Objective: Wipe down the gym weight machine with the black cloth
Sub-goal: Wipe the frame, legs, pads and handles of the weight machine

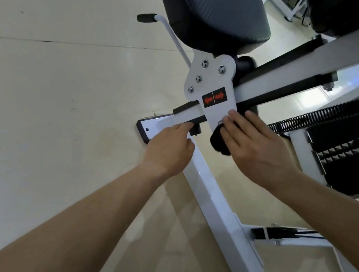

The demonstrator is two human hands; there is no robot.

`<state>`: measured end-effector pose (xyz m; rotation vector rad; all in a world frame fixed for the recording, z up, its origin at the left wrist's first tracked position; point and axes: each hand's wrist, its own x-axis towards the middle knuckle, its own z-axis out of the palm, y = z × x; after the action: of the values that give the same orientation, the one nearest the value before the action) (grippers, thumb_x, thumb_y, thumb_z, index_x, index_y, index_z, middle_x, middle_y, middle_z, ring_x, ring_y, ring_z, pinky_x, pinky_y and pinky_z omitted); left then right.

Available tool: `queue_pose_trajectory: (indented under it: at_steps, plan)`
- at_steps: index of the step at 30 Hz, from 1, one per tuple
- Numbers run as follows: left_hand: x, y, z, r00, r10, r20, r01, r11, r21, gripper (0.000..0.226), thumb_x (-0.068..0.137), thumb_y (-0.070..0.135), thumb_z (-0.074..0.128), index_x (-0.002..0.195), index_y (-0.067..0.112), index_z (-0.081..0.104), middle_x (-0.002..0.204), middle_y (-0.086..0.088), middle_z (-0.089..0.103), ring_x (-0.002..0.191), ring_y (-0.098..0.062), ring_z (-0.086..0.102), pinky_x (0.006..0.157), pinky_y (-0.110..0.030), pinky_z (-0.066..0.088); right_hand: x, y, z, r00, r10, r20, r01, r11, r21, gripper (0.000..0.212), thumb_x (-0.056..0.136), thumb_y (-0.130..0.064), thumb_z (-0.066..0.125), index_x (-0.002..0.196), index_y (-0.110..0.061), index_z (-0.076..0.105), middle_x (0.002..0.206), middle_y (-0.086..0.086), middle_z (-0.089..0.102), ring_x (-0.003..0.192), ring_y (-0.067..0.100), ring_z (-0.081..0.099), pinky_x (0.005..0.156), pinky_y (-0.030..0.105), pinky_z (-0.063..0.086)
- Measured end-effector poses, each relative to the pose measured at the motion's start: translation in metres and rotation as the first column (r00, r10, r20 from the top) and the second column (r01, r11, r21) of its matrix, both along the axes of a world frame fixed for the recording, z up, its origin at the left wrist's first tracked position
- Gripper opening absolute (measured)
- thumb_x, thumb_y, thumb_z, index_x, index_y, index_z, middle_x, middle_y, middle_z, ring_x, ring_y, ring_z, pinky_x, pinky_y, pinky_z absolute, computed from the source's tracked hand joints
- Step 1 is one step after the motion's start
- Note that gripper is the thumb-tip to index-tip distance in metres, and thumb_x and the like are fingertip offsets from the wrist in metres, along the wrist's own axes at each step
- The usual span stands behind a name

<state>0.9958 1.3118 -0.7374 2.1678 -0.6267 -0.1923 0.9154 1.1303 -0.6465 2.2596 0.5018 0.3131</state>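
The person is bending over the weight machine (211,198), and both bare forearms are reaching in from the bottom of the view. The right hand (253,146) is holding the black cloth (219,142) in a bunch under its fingers. It is pressing the cloth against the lower end of the white bracket plate (209,78), just below the sticker with two red arrows (215,97). The fingers are lying rather flat over the cloth and part of the bunch is sticking out below the hand, beyond the edge of the plate. The thumb of this hand is mostly hidden.

The left hand (170,148) is closing around the machine where the white rail (183,114) is crossing over the long white base beam. Its fingers are curling up to the underside of the rail, just beside a small black knob (195,131), and the thumb is bending in toward them (how tight the grip is, I cannot tell).

Above the plate the dark padded seat (214,14) is filling the top of the view. To its left a thin white lever with a black grip (146,18) is pointing out over the pale floor (52,95). At the far end of the beam a white foot plate with a black edge (149,129) is lying on the floor. At the right a black coil spring (315,115) is running along a black ribbed block (344,154).
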Motion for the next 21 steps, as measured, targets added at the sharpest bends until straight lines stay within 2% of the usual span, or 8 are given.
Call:
queue_pose_trajectory:
  at_steps: [4, 8, 10, 11, 13, 16, 18, 21]
  plan:
    - [-0.001, -0.001, -0.008, 1.000, 0.001, 0.003, -0.001, 1.000, -0.023, 0.044, 0.098, 0.019, 0.042, 0.142, 0.023, 0.048, 0.138, 0.004, 0.055, 0.122, -0.020, 0.052, 0.091, -0.038, 0.047, 0.018, 0.006, -0.001, 0.993, -0.113, 0.019, 0.110, 0.985, 0.135, 0.060, 0.103, -0.009, 0.009, 0.124, 0.005, 0.064, 0.135, 0.023, 0.060, 0.130, 0.038, 0.055, 0.113, 0.049, 0.037]
    - [-0.005, 0.001, -0.009, 0.999, -0.046, 0.019, 0.048, 0.996, -0.070, 0.041, 0.100, 0.030, 0.042, 0.140, 0.030, 0.052, 0.133, 0.008, 0.055, 0.116, -0.015, 0.057, 0.090, -0.036, 0.051, 0.003, 0.010, -0.017, 0.990, -0.141, 0.020, 0.136, 0.976, 0.171, 0.049, 0.097, -0.004, 0.025, 0.123, 0.006, 0.065, 0.134, 0.025, 0.060, 0.129, 0.037, 0.056, 0.113, 0.048, 0.034]
    - [-0.007, 0.002, -0.003, 0.974, -0.111, -0.199, 0.069, 0.976, -0.208, 0.038, 0.101, 0.038, 0.041, 0.135, 0.034, 0.056, 0.112, 0.013, 0.067, 0.094, -0.012, 0.067, 0.084, -0.036, 0.055, -0.008, 0.012, -0.017, 0.988, -0.154, 0.000, 0.151, 0.971, 0.185, 0.048, 0.094, -0.006, 0.028, 0.122, 0.006, 0.065, 0.133, 0.026, 0.061, 0.128, 0.038, 0.056, 0.113, 0.049, 0.034]
    - [-0.009, 0.002, 0.003, 0.910, -0.181, -0.373, 0.056, 0.946, -0.320, 0.037, 0.102, 0.042, 0.040, 0.134, 0.033, 0.056, 0.103, 0.013, 0.071, 0.084, -0.012, 0.070, 0.080, -0.038, 0.058, -0.014, 0.013, -0.016, 0.988, -0.154, -0.005, 0.151, 0.968, 0.202, 0.049, 0.093, -0.006, 0.028, 0.122, 0.006, 0.066, 0.132, 0.026, 0.061, 0.128, 0.038, 0.056, 0.113, 0.049, 0.034]
    - [-0.013, 0.002, 0.015, 0.694, -0.329, -0.640, -0.033, 0.874, -0.485, 0.037, 0.104, 0.049, 0.038, 0.130, 0.030, 0.055, 0.100, 0.004, 0.074, 0.080, -0.019, 0.074, 0.077, -0.039, 0.061, -0.020, 0.021, -0.022, 0.991, -0.130, 0.016, 0.121, 0.953, 0.278, 0.047, 0.095, -0.005, 0.029, 0.121, 0.003, 0.067, 0.130, 0.023, 0.064, 0.126, 0.037, 0.059, 0.111, 0.050, 0.037]
    - [-0.018, -0.001, 0.019, 0.488, -0.416, -0.767, -0.210, 0.797, -0.566, 0.033, 0.106, 0.044, 0.038, 0.122, 0.027, 0.061, 0.097, -0.002, 0.074, 0.084, -0.022, 0.074, 0.079, -0.040, 0.061, -0.010, 0.052, -0.048, 0.988, -0.109, 0.105, 0.047, 0.878, 0.477, 0.025, 0.098, -0.005, 0.049, 0.112, -0.004, 0.071, 0.122, 0.013, 0.069, 0.118, 0.032, 0.064, 0.100, 0.046, 0.052]
    - [-0.011, 0.002, 0.012, 0.450, -0.405, -0.796, -0.356, 0.736, -0.576, 0.027, 0.106, 0.035, 0.043, 0.120, 0.027, 0.065, 0.090, 0.004, 0.073, 0.080, -0.014, 0.071, 0.072, -0.035, 0.059, 0.005, 0.076, -0.069, 0.978, -0.184, 0.093, 0.075, 0.737, 0.672, 0.019, 0.088, -0.004, 0.067, 0.107, -0.006, 0.072, 0.124, 0.010, 0.069, 0.116, 0.027, 0.065, 0.090, 0.040, 0.057]
    - [0.009, 0.009, -0.007, 0.471, -0.384, -0.795, -0.446, 0.673, -0.589, 0.025, 0.101, 0.019, 0.052, 0.121, 0.021, 0.066, 0.107, -0.002, 0.074, 0.095, -0.021, 0.071, 0.076, -0.035, 0.057, 0.014, 0.093, -0.089, 0.972, -0.228, 0.051, 0.087, 0.557, 0.826, 0.024, 0.090, -0.015, 0.060, 0.108, -0.006, 0.072, 0.139, 0.010, 0.060, 0.126, 0.024, 0.058, 0.088, 0.032, 0.057]
